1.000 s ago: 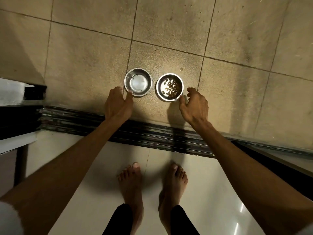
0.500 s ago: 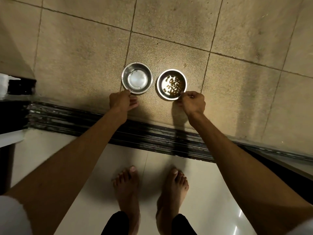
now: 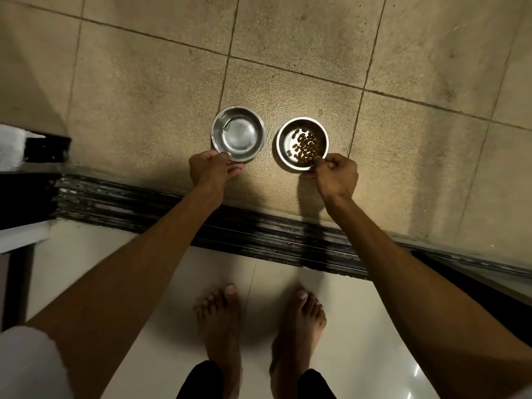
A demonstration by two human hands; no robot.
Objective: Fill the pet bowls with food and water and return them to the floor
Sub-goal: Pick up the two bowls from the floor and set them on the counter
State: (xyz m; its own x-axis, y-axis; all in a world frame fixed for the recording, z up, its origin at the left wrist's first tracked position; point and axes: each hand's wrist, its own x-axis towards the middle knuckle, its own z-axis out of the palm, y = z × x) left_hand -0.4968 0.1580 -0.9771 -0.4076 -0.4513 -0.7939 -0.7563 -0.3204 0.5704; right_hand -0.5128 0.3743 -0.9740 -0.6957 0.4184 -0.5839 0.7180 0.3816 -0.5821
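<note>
From the head view, both arms reach down and forward over a dark door track (image 3: 259, 234) to two steel bowls that stand on the rough tan tiled floor (image 3: 144, 90). The left hand (image 3: 211, 169) has its fingers curled round the near rim of the water bowl (image 3: 238, 133), thumb on top of the edge and the other fingers tucked below it; the bowl sits just beyond the knuckles, its clear water lying flat. The right hand (image 3: 335, 175) pinches the near rim of the food bowl (image 3: 302, 143) between thumb and curled fingers, and that bowl lies just ahead of the fingertips, with brown kibble (image 3: 305, 146) heaped toward the side nearest the hand. The two bowls stand side by side with a strip of floor between them, not touching. Behind the wrists, on the near side of the track, two bare feet (image 3: 221, 321) stand on a smooth pale floor (image 3: 359, 312). A white sleeve (image 3: 26, 367) covers the left upper arm.
</note>
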